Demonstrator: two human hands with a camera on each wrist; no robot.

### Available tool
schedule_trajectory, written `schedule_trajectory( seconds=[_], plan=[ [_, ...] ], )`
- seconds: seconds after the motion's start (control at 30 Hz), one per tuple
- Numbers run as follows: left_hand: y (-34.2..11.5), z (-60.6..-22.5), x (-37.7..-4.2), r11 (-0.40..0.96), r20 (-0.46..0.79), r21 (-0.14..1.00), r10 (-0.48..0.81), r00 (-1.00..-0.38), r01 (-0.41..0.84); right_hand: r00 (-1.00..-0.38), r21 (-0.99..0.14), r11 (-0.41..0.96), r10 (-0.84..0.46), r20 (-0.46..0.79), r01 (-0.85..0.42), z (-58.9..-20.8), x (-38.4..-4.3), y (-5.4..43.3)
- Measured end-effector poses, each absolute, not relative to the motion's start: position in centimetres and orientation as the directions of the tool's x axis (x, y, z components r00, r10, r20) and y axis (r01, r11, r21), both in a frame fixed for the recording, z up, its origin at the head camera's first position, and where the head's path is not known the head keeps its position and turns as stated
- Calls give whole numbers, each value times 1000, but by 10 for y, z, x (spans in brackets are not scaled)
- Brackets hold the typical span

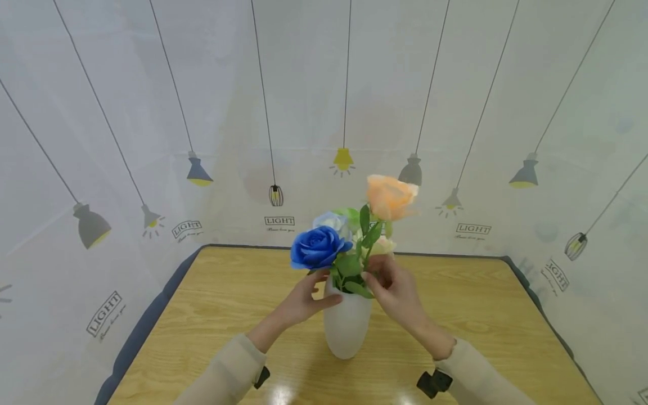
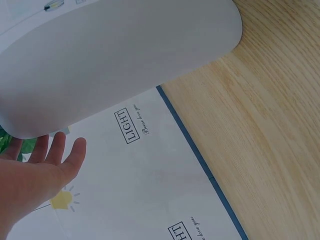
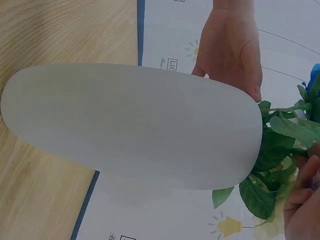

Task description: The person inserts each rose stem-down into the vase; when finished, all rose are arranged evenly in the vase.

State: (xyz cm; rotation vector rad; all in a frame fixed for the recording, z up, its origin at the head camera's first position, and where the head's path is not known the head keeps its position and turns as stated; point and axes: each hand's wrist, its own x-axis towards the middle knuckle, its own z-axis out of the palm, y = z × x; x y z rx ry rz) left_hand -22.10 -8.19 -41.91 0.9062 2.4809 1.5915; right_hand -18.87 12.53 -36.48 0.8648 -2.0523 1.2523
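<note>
A white vase (image 1: 346, 329) stands on the wooden table, its mouth filled with green leaves and artificial roses. My left hand (image 1: 304, 298) holds the vase by its rim; in the right wrist view the left thumb (image 3: 256, 92) lies right at the mouth's edge. With thumb and fingers my right hand (image 1: 397, 287) pinches the stem of a peach rose (image 1: 391, 197), which rises above the other flowers. A blue rose (image 1: 319, 247) leans out over my left hand. Between them are a pale blue rose (image 1: 331, 221) and a cream rose (image 1: 382, 246), partly hidden by leaves.
The wooden table (image 1: 228, 292) has a dark blue edge along its back and sides. Pale cloth (image 1: 304, 84) printed with hanging lamps surrounds it on the back, left and right. A small black device (image 1: 434, 383) is strapped at the right cuff.
</note>
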Motion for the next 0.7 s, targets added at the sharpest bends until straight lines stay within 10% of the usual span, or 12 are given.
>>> schedule_trajectory(
  seconds=[0.7],
  plan=[
    [-81,-388,-201,276,245,864,502,-829,422,-765,-675,367,-224,603,-640,-360,-179,114]
  ],
)
